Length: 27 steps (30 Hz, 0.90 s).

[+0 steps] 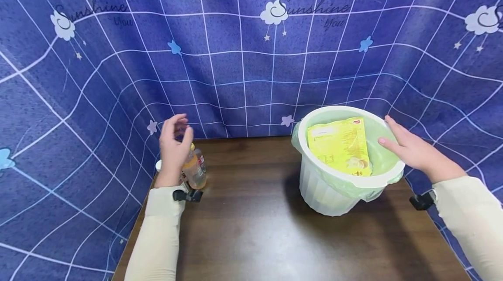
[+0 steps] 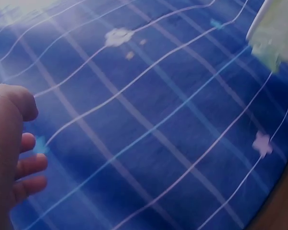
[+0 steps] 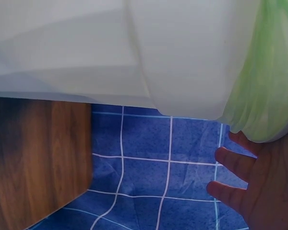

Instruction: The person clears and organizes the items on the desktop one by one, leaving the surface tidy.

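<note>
- The left hand (image 1: 173, 148) is held up at the far left of the brown table (image 1: 251, 228). Its fingers are loose and a little bent, and nothing is held in them.
- A small bottle (image 1: 194, 171) with an orange drink is seen just beside that hand, on its right side. It stands upright on the table. A second small bottle (image 1: 200, 159) is partly hidden behind it. Neither bottle is gripped yet.
- A white bin (image 1: 346, 172) stands at the far right of the table. A pale green bag (image 1: 379, 156) is fitted inside it and folded over the rim.
- A yellow packet (image 1: 341, 145) is already lying inside the bin, leaning on the liner.
- The right hand (image 1: 412, 150) is stretched out flat at the right side of the bin's rim. Its fingers are straight and spread, and nothing is held. It cannot be told whether the rim is touched.
- It looks as if one thing has been put in the bin, and the bottles are still left on the table.
- A blue cloth (image 1: 243, 54) with white lines and clouds hangs behind and around the table.
</note>
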Available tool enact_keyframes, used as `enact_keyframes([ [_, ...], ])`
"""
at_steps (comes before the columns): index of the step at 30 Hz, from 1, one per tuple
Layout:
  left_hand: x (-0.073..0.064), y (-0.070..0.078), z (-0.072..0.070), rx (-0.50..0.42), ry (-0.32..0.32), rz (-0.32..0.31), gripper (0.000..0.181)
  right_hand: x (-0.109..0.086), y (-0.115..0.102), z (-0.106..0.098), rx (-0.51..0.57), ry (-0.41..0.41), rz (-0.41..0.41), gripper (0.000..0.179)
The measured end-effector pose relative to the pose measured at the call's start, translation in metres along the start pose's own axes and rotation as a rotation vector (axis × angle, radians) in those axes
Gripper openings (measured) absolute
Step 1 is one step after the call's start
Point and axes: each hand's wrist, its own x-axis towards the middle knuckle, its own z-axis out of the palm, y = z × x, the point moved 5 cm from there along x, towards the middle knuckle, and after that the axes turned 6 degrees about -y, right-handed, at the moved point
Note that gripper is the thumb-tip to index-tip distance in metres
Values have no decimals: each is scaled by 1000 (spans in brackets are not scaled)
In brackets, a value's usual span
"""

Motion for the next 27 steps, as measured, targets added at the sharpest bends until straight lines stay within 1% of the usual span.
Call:
enact_keyframes([
  [3,-13,-14,-27,15,63,-10,38,1,0,1,1,0,-1,78],
  [5,-23,-26,-42,34,97,-33,38,1,0,1,0,-1,1,78],
  [7,-33,-38,-53,62,116,-66,41,0,0,0,1,-1,4,78],
  [10,-50,-57,-64,107,123,-133,49,-1,-2,0,-2,2,0,78],
  [14,-73,-83,-72,124,106,-209,68,-1,-3,-1,2,4,-6,78],
  [18,-95,-107,-76,139,61,-273,84,-1,-3,-1,9,3,-5,78],
  [20,-105,-118,-77,154,40,-311,88,-1,-3,-1,9,6,-7,78],
  [23,-118,-130,-79,158,24,-350,92,-1,-3,-1,7,11,-11,78],
  [25,-124,-137,-79,156,22,-371,94,-1,-2,-1,5,12,-11,78],
  [27,-128,-144,-79,131,25,-388,96,-1,-2,-1,6,12,-7,78],
])
